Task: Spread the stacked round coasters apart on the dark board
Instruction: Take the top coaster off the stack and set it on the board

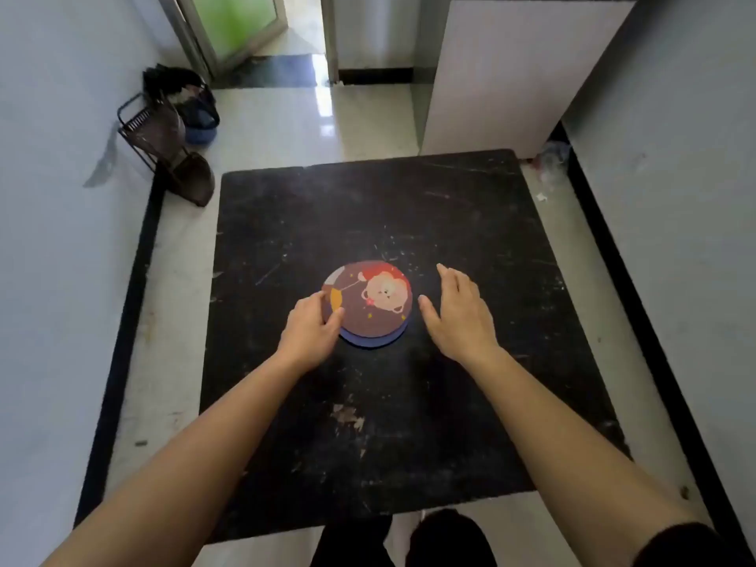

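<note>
Board (409, 403): a dark, scuffed square slab lying flat on pale floor tiles, pale scratches and a worn patch across its face.

Coasters (367, 301): a round stack near the board's middle, the top one brown with a cartoon bear and a red shape printed on it; a blue coaster (370, 341) peeks out beneath its near edge, so the stack sits slightly offset (how many lie under it cannot be told from here).

Left hand (311, 331): at the stack's left rim, fingers curled over the top coaster's edge and thumb laid on its face, seemingly gripping it.

Right hand (458, 311): just beside the stack on the right, palm down over the board, fingers straight and close together, thumb angled toward the coasters but apart from them; holding nothing.

Arms: both bare, reaching in from the near side.

Left wall: a black wire rack (141, 128), a dustpan (194, 180) and a dark bag (192, 102) lean there, well apart from the board.

Far side: a doorway (286, 30) and a white cabinet (511, 75).
</note>
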Demonstrator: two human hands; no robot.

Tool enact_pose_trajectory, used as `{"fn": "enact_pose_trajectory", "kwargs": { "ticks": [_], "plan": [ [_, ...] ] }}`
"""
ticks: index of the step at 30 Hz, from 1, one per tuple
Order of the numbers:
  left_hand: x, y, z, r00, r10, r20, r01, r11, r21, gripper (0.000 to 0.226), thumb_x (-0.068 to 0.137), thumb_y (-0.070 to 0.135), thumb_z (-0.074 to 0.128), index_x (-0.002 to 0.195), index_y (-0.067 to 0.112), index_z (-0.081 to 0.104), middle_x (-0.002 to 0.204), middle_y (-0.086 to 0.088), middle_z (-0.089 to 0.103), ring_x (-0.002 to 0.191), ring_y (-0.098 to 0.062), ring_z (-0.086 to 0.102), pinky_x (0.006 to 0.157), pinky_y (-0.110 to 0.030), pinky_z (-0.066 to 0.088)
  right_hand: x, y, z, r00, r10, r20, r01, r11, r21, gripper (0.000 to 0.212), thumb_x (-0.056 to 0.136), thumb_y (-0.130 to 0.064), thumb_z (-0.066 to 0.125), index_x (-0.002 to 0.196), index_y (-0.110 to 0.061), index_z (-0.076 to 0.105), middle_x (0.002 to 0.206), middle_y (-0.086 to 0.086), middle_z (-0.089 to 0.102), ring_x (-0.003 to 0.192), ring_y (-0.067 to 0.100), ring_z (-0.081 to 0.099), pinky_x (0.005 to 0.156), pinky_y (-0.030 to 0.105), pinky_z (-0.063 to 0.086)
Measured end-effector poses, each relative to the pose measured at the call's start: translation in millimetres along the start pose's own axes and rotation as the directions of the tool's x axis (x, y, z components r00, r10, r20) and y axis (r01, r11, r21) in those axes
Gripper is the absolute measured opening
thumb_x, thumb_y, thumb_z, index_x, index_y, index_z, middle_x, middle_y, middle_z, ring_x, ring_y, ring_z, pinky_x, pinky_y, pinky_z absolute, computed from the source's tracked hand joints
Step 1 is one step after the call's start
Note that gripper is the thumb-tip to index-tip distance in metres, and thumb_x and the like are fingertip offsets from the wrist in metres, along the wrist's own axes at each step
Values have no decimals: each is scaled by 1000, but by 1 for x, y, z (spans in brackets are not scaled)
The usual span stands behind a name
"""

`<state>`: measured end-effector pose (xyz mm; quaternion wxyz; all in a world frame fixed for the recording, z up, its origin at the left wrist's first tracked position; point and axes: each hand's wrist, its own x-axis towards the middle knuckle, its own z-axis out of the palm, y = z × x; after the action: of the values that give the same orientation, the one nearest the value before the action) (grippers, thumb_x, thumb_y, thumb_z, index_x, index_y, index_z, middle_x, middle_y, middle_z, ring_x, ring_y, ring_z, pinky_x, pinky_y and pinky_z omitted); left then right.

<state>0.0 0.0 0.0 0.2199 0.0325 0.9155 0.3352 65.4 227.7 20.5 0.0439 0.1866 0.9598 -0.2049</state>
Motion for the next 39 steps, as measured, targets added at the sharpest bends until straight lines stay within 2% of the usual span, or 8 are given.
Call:
{"fn": "enact_pose_trajectory", "kwargs": {
  "ticks": [7, 11, 17, 21, 25, 28, 33, 39],
  "plan": [
    [35, -18, 38, 948, -308, 81, 319, 922, -220, 54, 94, 32, 58, 141, 8, 46, 121, -9, 58, 109, -24, 57, 92, -37, 47, 43, 1, 71, 947, 205, 248, -256, 947, 195, 72, 94, -49, 51, 151, -12, 29, 144, 12, 43, 127, 32, 51, 95, 44, 45],
    [36, -14, 49, 928, -372, 1, 353, 880, -318, 36, 92, 20, 60, 127, 11, 59, 95, 3, 56, 77, -4, 52, 63, -19, 41, 46, -1, 81, 940, 222, 259, -279, 937, 209, 56, 94, -46, 54, 140, -15, 47, 135, 10, 45, 119, 32, 54, 90, 42, 47],
    [35, -2, 52, 846, -515, -140, 409, 795, -448, 33, 85, 17, 71, 116, 16, 59, 109, -3, 63, 85, -7, 57, 68, -22, 46, 54, 6, 67, 965, 179, 190, -239, 897, 373, 13, 93, -29, 62, 105, -27, 55, 104, -6, 61, 94, 18, 62, 78, 36, 51],
    [30, 7, 48, 806, -585, -89, 447, 702, -555, 30, 87, 16, 69, 112, 19, 52, 106, -2, 62, 99, -19, 61, 89, -41, 55, 49, 12, 47, 966, 137, 221, -239, 800, 550, 16, 93, -20, 64, 90, -33, 55, 84, -15, 60, 75, 5, 58, 70, 24, 45],
    [9, 17, 49, 857, -513, -48, 403, 725, -558, 46, 91, 21, 64, 134, 24, 46, 101, 1, 63, 91, -14, 62, 74, -33, 54, 25, 25, 27, 947, 140, 289, -306, 667, 679, 15, 94, -17, 63, 92, -30, 57, 91, -3, 69, 63, 3, 63, 61, 20, 53],
    [-13, 17, 55, 866, -499, 7, 423, 725, -544, 44, 93, 27, 64, 134, 23, 49, 104, 2, 61, 91, -13, 60, 80, -37, 55, -3, 37, 21, 920, 117, 374, -372, 562, 739, 15, 96, -11, 61, 93, -25, 58, 83, -3, 69, 53, -2, 59, 52, 16, 49],
    [-53, 3, 74, 828, -558, 44, 487, 680, -548, 34, 92, 25, 64, 123, 16, 54, 100, 1, 63, 85, -11, 60, 68, -33, 51, -50, 57, 34, 856, 130, 500, -491, 509, 707, 11, 96, -12, 62, 94, -23, 59, 77, -5, 70, 55, -1, 60, 53, 15, 50],
    [-94, -29, 95, 831, -549, 86, 534, 746, -398, 13, 87, 14, 66, 98, 19, 60, 92, -5, 67, 82, -18, 64, 64, -31, 51, -96, 76, 64, 810, 230, 540, -540, 653, 532, 8, 93, -17, 66, 98, -22, 61, 84, 2, 70, 71, 14, 64, 66, 33, 51]
  ]
}}
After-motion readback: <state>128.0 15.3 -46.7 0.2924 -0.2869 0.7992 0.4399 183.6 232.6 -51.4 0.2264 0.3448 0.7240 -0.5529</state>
